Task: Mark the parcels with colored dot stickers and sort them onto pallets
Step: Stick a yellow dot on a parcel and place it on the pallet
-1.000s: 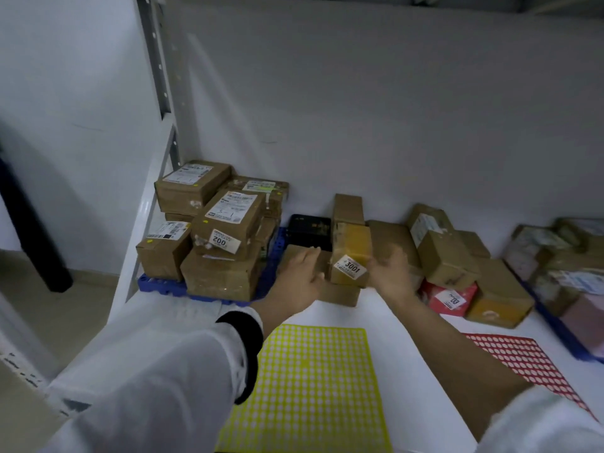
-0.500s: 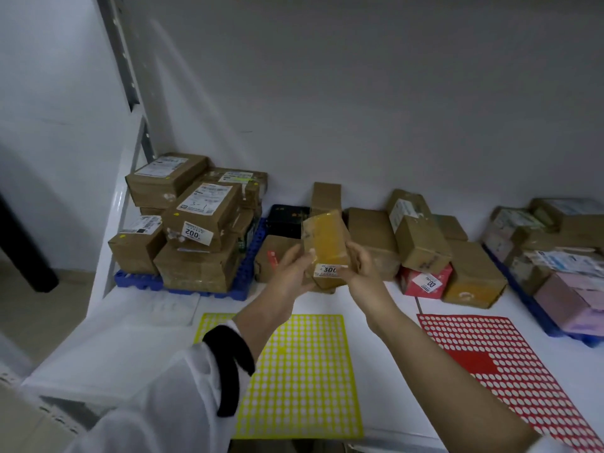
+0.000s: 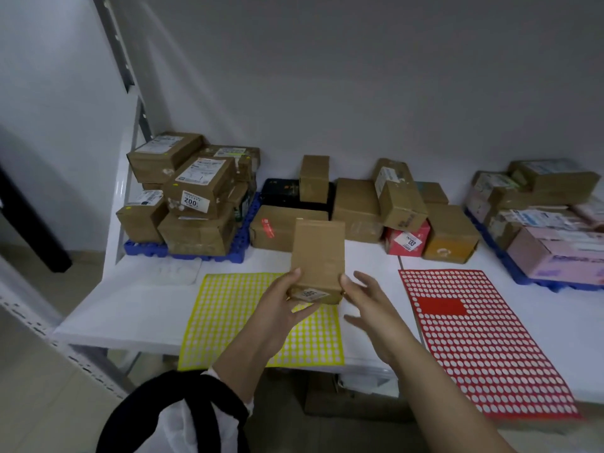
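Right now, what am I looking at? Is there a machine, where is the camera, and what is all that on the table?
There is no machine here. These are a person's two bare hands, seen by one camera worn on the head that looks forward and down. The left hand grips a small brown parcel near its bottom, and the right hand is open beside it. On the white table lie a yellow dot-sticker sheet and a red dot-sticker sheet. Behind them, stacked parcels sit on a left blue pallet and a right blue pallet, with loose parcels between the two.
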